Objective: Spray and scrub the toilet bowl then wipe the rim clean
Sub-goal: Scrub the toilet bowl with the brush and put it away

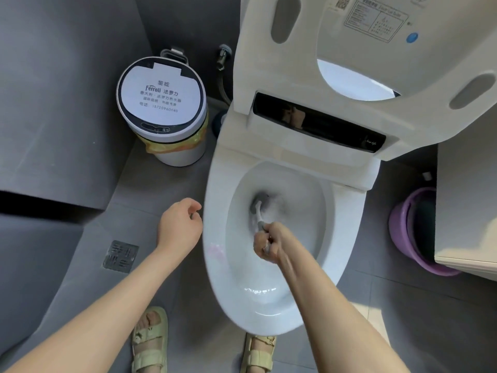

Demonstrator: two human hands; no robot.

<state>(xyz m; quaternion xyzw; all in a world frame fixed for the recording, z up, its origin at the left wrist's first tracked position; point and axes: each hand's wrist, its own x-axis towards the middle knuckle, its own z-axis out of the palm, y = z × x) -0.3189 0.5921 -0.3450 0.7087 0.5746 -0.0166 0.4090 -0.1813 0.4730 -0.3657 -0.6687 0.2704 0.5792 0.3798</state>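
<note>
A white toilet with its seat and lid (363,63) raised stands in front of me; its bare rim (215,200) rings the bowl. My right hand (269,244) is closed around the pale handle of a toilet brush (258,208), whose dark head is down in the bowl near the drain and blurred by motion. My left hand (180,224) hovers just left of the rim, fingers loosely curled, holding nothing. A faint pink smear shows on the rim's front left (217,251).
A white lidded bin (164,109) with a yellow liner stands at the back left by the grey wall. A floor drain (121,256) lies left of me. A purple basin (414,232) sits right of the toilet under a white cabinet (468,200). My sandalled feet are at the bowl's front.
</note>
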